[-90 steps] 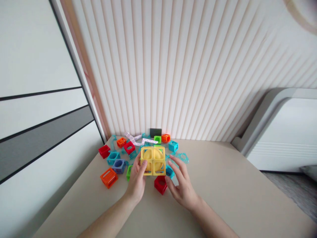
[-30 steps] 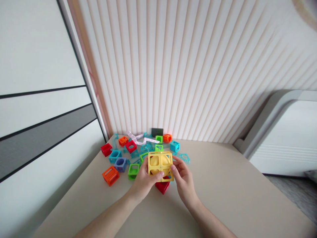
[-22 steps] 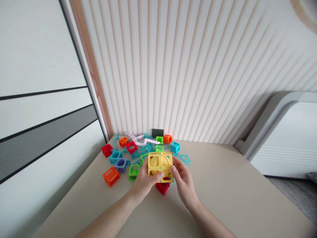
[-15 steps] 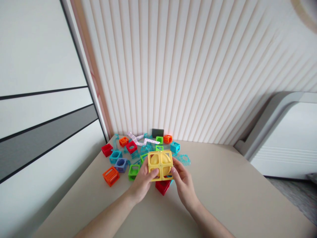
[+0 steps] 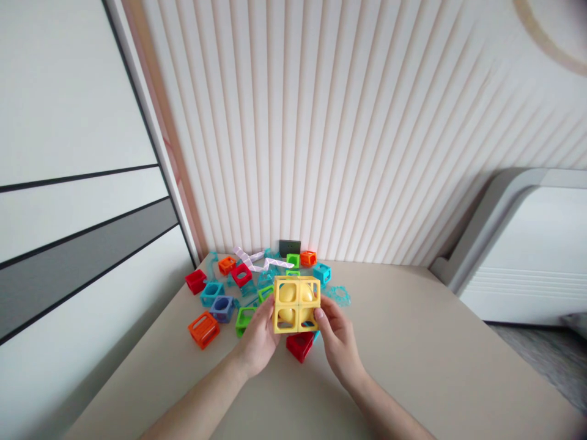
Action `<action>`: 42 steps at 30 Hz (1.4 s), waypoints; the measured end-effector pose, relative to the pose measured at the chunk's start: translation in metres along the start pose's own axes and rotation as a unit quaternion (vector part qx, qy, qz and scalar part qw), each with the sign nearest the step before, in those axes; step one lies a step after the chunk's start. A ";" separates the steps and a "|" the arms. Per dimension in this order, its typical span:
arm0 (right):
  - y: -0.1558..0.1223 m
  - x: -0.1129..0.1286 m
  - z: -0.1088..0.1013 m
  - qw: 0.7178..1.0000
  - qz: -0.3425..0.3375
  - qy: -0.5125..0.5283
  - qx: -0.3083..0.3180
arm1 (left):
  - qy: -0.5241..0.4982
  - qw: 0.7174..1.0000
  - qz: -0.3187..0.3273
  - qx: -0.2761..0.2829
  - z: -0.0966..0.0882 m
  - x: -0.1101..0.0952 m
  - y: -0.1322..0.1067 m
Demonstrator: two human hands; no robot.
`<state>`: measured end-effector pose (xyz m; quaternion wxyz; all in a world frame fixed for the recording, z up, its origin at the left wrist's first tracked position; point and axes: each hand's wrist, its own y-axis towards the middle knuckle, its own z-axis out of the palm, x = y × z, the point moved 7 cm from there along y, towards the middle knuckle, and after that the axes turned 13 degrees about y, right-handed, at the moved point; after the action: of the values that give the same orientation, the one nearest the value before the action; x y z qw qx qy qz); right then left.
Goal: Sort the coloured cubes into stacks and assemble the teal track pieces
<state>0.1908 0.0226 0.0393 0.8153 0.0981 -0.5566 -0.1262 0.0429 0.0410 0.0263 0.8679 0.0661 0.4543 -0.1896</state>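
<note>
left hand (image 5: 255,343): fingers clamped on block (image 5: 296,304), as before
right hand (image 5: 338,343): likewise gripping block
block: levelled since, above red cube (image 5: 299,346)

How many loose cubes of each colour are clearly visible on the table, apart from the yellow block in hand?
Red cubes: 3
Orange cubes: 3
Teal cubes: 2
Blue cubes: 1
Green cubes: 3
Total: 12, plus the yellow block held by the left hand and right hand.

Three red cubes (image 5: 241,274), three orange cubes (image 5: 203,329), two teal cubes (image 5: 211,293), one blue cube (image 5: 222,308) — one yellow block (image 5: 296,304).
</note>
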 end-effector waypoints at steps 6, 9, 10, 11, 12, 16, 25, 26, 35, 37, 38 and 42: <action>0.001 0.002 0.001 1.000 0.011 0.025 0.003 | -0.030 0.998 -0.047 -0.028 -0.010 0.001 -0.001; 0.002 0.003 0.001 0.999 0.019 0.030 -0.011 | -0.051 0.997 -0.050 -0.028 -0.010 -0.001 -0.001; 0.002 0.004 0.001 0.999 0.020 0.030 -0.014 | -0.054 0.997 -0.048 -0.025 -0.010 -0.001 0.000; 0.002 0.004 0.001 0.999 0.020 0.030 -0.016 | -0.056 0.997 -0.045 -0.021 -0.010 -0.002 0.000; 0.002 0.004 0.000 0.999 0.019 0.029 -0.017 | -0.056 0.997 -0.042 -0.015 -0.009 -0.002 0.000; 0.001 0.006 0.000 1.000 0.015 0.016 -0.021 | -0.053 0.998 -0.038 -0.004 -0.009 -0.001 0.001; 0.002 0.003 -0.001 0.999 0.018 0.007 -0.029 | -0.021 0.997 -0.030 -0.068 -0.007 0.004 0.000; 0.002 0.002 -0.002 0.999 0.007 0.000 -0.031 | -0.002 0.999 -0.011 -0.053 -0.004 0.001 -0.001; -0.003 0.003 -0.005 0.990 -0.072 -0.121 -0.004 | 0.148 0.983 0.106 -0.029 0.003 -0.012 -0.002; -0.005 0.002 -0.002 0.991 -0.072 -0.110 0.017 | 0.193 0.974 0.112 -0.038 0.002 -0.013 -0.004; -0.005 0.003 -0.001 0.992 -0.070 -0.104 0.023 | 0.218 0.968 0.118 -0.039 0.003 -0.014 -0.005; -0.006 0.006 0.002 0.994 -0.059 -0.085 0.028 | 0.301 0.940 0.161 -0.027 0.008 -0.021 -0.013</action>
<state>0.1902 0.0152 0.0437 0.7533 0.1426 -0.6201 -0.1664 0.0334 0.0329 0.0489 0.7110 0.1687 0.6827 -0.0062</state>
